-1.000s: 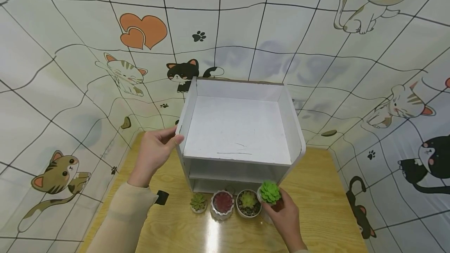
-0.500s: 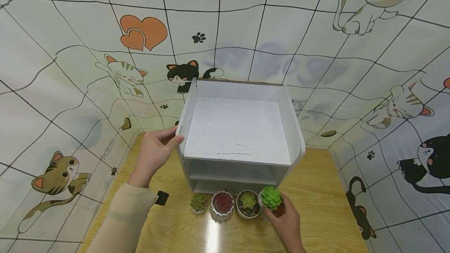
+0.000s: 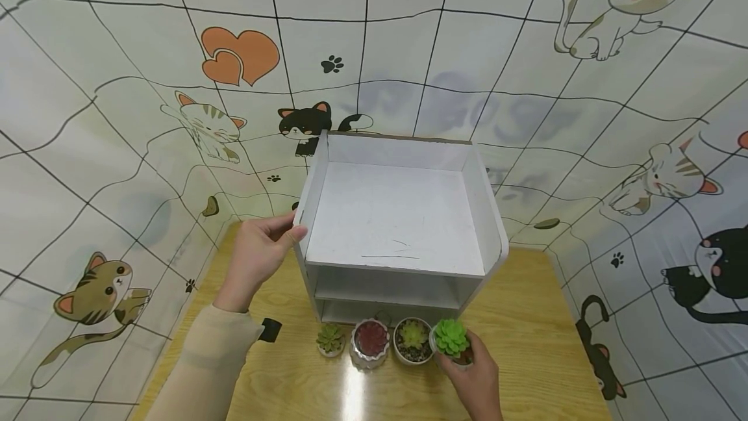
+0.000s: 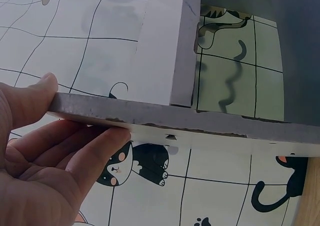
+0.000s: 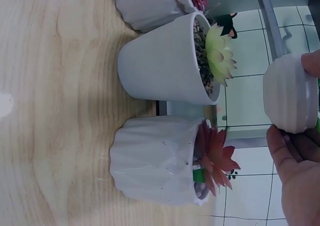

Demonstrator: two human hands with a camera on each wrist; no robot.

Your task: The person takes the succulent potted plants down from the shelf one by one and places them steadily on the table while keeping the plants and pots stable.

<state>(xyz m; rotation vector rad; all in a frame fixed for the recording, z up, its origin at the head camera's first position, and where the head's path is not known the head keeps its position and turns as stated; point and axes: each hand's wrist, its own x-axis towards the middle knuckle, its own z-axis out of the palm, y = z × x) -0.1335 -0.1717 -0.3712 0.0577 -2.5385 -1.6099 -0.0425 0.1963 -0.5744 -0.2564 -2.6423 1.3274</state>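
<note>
My left hand (image 3: 263, 255) pinches the left side panel of a white shelf unit (image 3: 397, 213), thumb on one face and fingers on the other. The panel's edge (image 4: 150, 117) also shows in the left wrist view. My right hand (image 3: 474, 372) holds a small white ribbed pot (image 5: 290, 94) with a bright green succulent (image 3: 451, 338), raised above the table. A white pot with a red succulent (image 5: 155, 161) stands below it, hidden in the head view. Beside that are a pot with a yellow-green succulent (image 3: 411, 340) and one with a dark red succulent (image 3: 371, 340).
A small potted green succulent (image 3: 330, 338) ends the row on the left. The row stands on a wooden table (image 3: 526, 317), right before the shelf's lower compartments. Cat-printed sheets (image 3: 397, 51) enclose the table at the back and sides.
The right hand has brought the green succulent's pot slightly nearer to me, and more of the pot's opening shows. The left hand keeps its grip on the panel.
</note>
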